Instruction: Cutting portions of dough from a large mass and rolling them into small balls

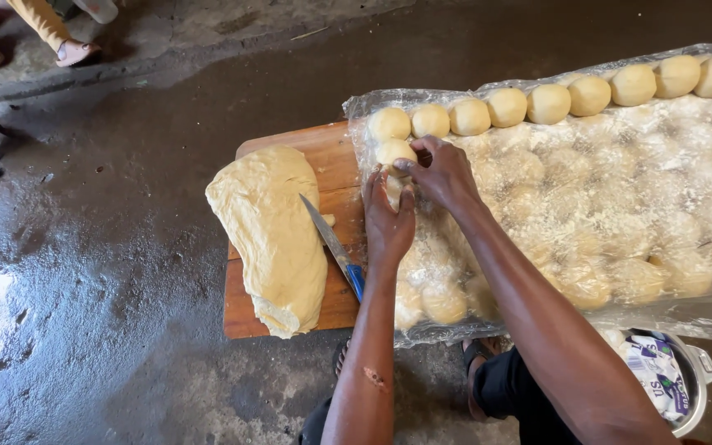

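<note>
My left hand [387, 221] and my right hand [442, 171] meet at the left end of a clear plastic sheet [686, 214] that covers several pale dough balls. My right hand's fingers pinch the sheet next to a dough ball [392, 151]. My left hand rests with its fingers on the plastic just below that ball. A row of uncovered dough balls [550, 103] runs along the sheet's far edge. A big slab of yellow dough [272, 235] lies on a wooden board [327, 156] to the left.
A knife with a blue handle [335, 247] lies on the board beside the slab. A metal pot [686, 379] with a white bag in it stands at the lower right. Another person's sandalled feet [76, 51] are at the top left. The concrete floor [84, 288] is wet.
</note>
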